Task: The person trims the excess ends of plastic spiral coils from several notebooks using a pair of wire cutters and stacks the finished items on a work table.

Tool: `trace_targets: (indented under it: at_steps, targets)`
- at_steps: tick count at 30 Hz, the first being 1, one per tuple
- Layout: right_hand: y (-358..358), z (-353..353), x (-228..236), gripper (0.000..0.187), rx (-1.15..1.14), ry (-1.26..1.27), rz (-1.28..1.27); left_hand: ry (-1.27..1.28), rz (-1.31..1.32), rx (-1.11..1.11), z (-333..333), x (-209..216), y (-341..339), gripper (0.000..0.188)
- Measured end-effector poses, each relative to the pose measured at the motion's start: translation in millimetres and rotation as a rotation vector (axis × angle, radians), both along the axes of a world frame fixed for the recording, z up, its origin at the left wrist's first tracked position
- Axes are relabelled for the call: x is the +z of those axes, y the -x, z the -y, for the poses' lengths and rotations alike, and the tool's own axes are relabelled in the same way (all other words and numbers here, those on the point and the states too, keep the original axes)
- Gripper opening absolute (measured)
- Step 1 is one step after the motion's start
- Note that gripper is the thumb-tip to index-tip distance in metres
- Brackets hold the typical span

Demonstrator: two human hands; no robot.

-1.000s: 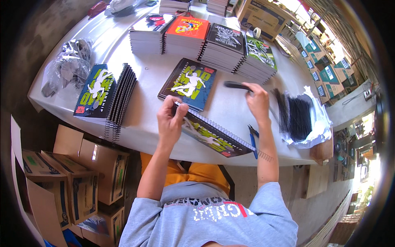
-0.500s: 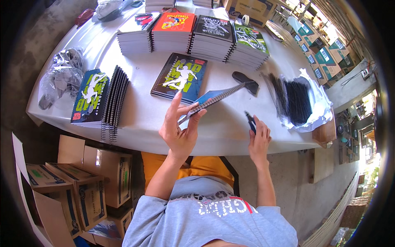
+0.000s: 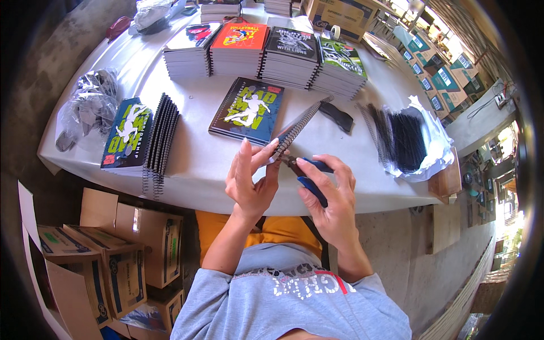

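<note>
My left hand [image 3: 253, 184] grips a spiral notebook [image 3: 295, 131], held on edge so its black coil slants up and away to the right. In my right hand [image 3: 333, 198] are blue-handled pliers [image 3: 313, 190], their handles spread apart. The pliers' jaws meet the near end of the coil, close to my left fingertips; whether they pinch the wire I cannot tell. Just beyond lies a notebook [image 3: 247, 111] with a blue and black cover and a white jumping figure. A black curved object [image 3: 336, 116] rests right of the coil.
Notebook stacks [image 3: 290, 56] line the far side of the white table [image 3: 187, 187]. More notebooks [image 3: 131, 136] lie at left beside a clear plastic bag [image 3: 90, 107]. Black coils [image 3: 405, 139] sit on white wrapping at right. Cardboard boxes [image 3: 122, 272] stand on the floor, lower left.
My right hand has come left and up with the pliers, from beside the notebook to the coil's near end. The held notebook has tilted more steeply. Its handles now show spread.
</note>
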State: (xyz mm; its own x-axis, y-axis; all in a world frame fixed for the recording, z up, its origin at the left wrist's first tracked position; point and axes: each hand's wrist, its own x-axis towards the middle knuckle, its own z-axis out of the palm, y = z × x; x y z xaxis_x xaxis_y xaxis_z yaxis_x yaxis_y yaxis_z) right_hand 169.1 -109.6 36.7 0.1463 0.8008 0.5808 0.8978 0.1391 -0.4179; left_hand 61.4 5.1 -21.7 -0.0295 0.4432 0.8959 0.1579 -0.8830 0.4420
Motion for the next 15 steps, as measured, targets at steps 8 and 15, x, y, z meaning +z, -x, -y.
trace_targets:
  at_steps: [8, 15]
  targets:
    - [-21.3, 10.2, -9.5, 0.046, 0.563, 0.631, -1.51, -0.18, -0.012, 0.029, 0.9, -2.3, -5.2, 0.058]
    - [-22.4, 0.6, -29.2, 0.043, 0.182, 0.16, -0.434, 0.239, 0.277, -0.059, -10.9, -1.4, 4.8, 0.086]
